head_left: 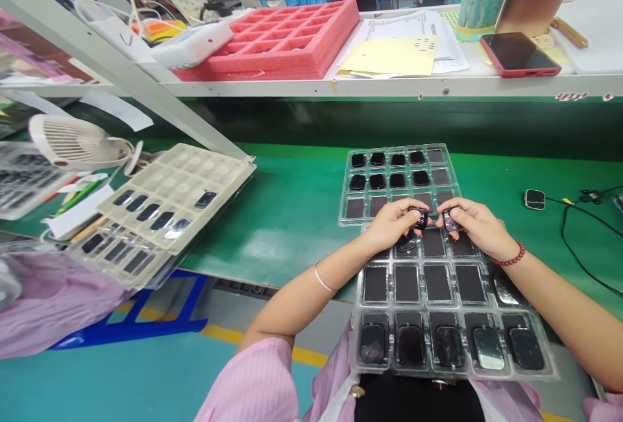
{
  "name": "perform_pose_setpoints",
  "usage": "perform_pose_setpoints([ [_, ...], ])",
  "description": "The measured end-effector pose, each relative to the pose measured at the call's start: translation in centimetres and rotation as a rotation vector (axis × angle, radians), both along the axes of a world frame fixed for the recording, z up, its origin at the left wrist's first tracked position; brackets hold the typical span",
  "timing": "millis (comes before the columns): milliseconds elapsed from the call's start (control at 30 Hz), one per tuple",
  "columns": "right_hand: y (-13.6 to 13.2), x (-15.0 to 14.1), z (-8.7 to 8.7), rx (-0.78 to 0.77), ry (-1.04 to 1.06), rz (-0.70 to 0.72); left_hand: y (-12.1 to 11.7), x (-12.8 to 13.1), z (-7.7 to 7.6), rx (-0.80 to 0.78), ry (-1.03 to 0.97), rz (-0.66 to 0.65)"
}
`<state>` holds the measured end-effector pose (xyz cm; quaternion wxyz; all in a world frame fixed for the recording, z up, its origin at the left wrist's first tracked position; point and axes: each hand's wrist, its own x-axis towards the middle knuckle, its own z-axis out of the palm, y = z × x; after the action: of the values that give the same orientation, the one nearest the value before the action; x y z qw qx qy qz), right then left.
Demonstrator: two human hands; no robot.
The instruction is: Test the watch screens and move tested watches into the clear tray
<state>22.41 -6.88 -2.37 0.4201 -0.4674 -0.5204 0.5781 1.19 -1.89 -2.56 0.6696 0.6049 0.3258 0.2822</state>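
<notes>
**A:** What's in the hands?

**B:** Left hand (pixel 389 226) pinches a rounded-square glass piece (pixel 419 217) in its fingertips. Right hand (pixel 479 227) pinches a second glass piece (pixel 451 219). Both are grasping, not clenched into fists.

**A:** Condition of the pieces?

**B:** Dark and glossy. The right one throws a purple glint. Too small to read any detail.

**A:** Location?

**B:** Held close together, fingertips nearly meeting, above the join of two clear blister trays. The lower blister tray (pixel 357 344) sits in front of the person, with shiny dark pieces (pixel 489 347) along its nearest row. The upper blister tray (pixel 389 148) lies on the green bench mat (pixel 292 227), with two rows of black pieces (pixel 377 160).

**A:** Anything nearby?

**B:** Beige tray (pixel 175 195) to the left, holding a few dark pieces (pixel 204 200). A loose piece (pixel 534 199) lies on the mat to the right, well apart from the hands, near a black cable (pixel 579 240). Red foam tray (pixel 287 39) on the shelf beyond. Red beaded bracelet (pixel 509 254) on the right wrist, thin bangle (pixel 322 278) on the left.
</notes>
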Motion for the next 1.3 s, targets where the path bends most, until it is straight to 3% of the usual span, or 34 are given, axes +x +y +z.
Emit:
perform_pose_setpoints([
  [233,-0.10,-0.43,0.07,0.093,-0.085,0.048,-0.09,0.16,-0.36,0.095,-0.063,-0.014],
  [467,-0.03,-0.30,0.35,0.077,-0.045,0.044,-0.13,0.03,-0.32,0.121,-0.040,0.021],
  [833,-0.21,-0.17,-0.02,0.117,-0.131,0.024,-0.34,0.05,0.00,0.066,-0.067,-0.010],
  [1067,-0.18,-0.47,0.07,0.151,-0.064,0.034,-0.35,0.14,-0.52,0.105,-0.079,-0.003],
  [1300,-0.12,-0.20,-0.26,0.023,0.023,-0.001,-0.09,-0.15,-0.61,0.078,-0.008,-0.017],
])
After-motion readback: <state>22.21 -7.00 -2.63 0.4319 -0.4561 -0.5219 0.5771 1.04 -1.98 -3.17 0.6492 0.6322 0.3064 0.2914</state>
